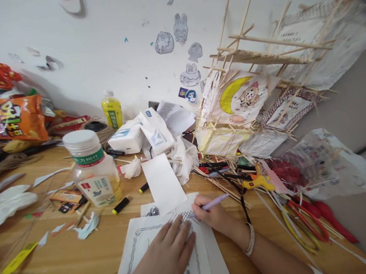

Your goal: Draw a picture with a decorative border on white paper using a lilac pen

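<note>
My left hand (169, 252) lies flat with its fingers stretched over a white sheet of paper (136, 254) that bears a drawn wavy border. A purple pen (215, 201) is gripped in my right hand (210, 213). Its tip meets the paper at a patch of crosshatched lines (186, 215) just beyond my left fingertips. Other sheets lie beneath the bordered one. A blank white sheet (163, 183) lies farther back, next to small shiny metal balls (153, 211). My left palm hides part of the drawing.
At the left stand a large clear bottle (95, 174) and a black marker cap (120, 206). Tissue packs (127, 136) and a yellow drink bottle (111, 110) are at the back. To the right are a stick frame with drawings (242, 95), a yellow glue gun (259, 182) and scissors (307, 220).
</note>
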{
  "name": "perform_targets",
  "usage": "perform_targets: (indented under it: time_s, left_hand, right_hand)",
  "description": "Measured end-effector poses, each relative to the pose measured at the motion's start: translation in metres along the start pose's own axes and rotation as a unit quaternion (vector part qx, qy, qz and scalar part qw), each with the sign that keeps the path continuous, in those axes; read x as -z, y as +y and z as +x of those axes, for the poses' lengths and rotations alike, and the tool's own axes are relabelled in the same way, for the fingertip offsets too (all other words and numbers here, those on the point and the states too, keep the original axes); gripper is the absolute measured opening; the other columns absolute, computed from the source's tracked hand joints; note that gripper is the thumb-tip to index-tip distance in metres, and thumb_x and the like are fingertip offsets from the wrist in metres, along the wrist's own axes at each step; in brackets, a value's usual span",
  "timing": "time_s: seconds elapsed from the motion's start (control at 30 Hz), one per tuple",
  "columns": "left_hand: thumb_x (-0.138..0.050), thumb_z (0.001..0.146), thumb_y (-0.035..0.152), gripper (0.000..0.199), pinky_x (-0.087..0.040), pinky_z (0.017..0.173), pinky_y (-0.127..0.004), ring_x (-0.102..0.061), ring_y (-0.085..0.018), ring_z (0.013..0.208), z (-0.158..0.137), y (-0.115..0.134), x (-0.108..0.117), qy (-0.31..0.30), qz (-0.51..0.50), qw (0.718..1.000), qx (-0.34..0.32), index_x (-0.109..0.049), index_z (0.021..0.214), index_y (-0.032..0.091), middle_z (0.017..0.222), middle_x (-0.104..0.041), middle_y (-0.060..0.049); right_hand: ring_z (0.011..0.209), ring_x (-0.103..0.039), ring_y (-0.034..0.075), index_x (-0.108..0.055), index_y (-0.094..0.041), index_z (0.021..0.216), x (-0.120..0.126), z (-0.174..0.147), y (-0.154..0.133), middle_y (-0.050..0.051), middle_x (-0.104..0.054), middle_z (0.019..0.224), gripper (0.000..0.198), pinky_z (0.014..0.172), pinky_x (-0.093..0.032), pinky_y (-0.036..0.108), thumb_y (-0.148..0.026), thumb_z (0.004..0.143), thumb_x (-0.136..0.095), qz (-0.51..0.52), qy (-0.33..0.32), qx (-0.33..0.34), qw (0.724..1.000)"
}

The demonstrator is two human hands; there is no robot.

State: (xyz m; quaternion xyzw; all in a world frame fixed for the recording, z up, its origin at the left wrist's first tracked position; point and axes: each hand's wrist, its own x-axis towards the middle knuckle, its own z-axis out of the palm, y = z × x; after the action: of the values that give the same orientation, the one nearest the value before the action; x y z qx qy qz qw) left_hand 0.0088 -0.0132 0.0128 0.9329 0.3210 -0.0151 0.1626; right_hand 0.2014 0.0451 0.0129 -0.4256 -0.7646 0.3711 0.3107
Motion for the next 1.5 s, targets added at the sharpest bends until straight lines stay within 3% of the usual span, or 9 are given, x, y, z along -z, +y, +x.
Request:
perform_targets:
  time_s: [0.23,0.63,0.97,1.27,1.5]
  left_hand:
    - [-0.067,0.079,0.034,0.073,-0.027,0.107,-0.058,-0.021,-0.042,0.137,-0.001,0.001,0.005,-0.005,0.004,1.000,-0.002,-0.039,0.143,0.012,0.149,-0.027,-0.021]
    - [-0.067,0.079,0.038,0.074,-0.027,0.108,-0.057,-0.021,-0.041,0.137,0.000,-0.004,-0.010,0.021,0.015,1.000,-0.005,-0.039,0.143,0.013,0.150,-0.027,-0.020]
    - [-0.065,0.080,0.034,0.072,-0.027,0.108,-0.056,-0.023,-0.041,0.137,-0.002,0.001,0.005,0.000,0.011,1.000,-0.007,-0.039,0.142,0.009,0.148,-0.032,-0.020]
    - [-0.067,0.079,0.037,0.074,-0.026,0.109,-0.057,-0.021,-0.041,0.138,-0.001,-0.004,-0.008,0.016,0.018,1.000,-0.010,-0.039,0.143,0.012,0.150,-0.030,-0.019]
    - [-0.067,0.079,0.035,0.071,-0.029,0.107,-0.056,-0.026,-0.042,0.135,-0.001,0.000,0.006,0.002,0.016,1.000,-0.006,-0.041,0.141,0.010,0.148,-0.033,-0.019]
  right_hand:
    - [0.056,-0.037,0.012,-0.031,-0.022,0.058,-0.001,0.000,0.001,-0.005,-0.035,0.057,0.028,0.054,-0.031,0.026,-0.024,0.083,-0.043,0.024,0.001,-0.015,1.000]
    - [0.054,-0.041,0.012,-0.035,-0.022,0.056,-0.001,-0.002,0.002,-0.005,-0.039,0.054,0.029,0.053,-0.033,0.025,-0.028,0.083,-0.044,0.054,0.018,-0.029,0.998]
    - [0.054,-0.038,0.012,-0.033,-0.022,0.056,-0.001,-0.003,0.002,-0.005,-0.036,0.055,0.028,0.053,-0.030,0.025,-0.025,0.082,-0.043,0.016,0.005,-0.019,1.000]
    - [0.054,-0.036,0.011,-0.030,-0.022,0.056,-0.002,-0.003,0.005,-0.006,-0.033,0.055,0.029,0.051,-0.029,0.025,-0.023,0.081,-0.044,0.037,0.008,-0.025,0.999]
    - [0.053,-0.035,0.011,-0.029,-0.022,0.056,0.000,-0.004,0.004,-0.006,-0.032,0.055,0.030,0.050,-0.028,0.025,-0.022,0.080,-0.046,0.044,0.015,-0.031,0.998]
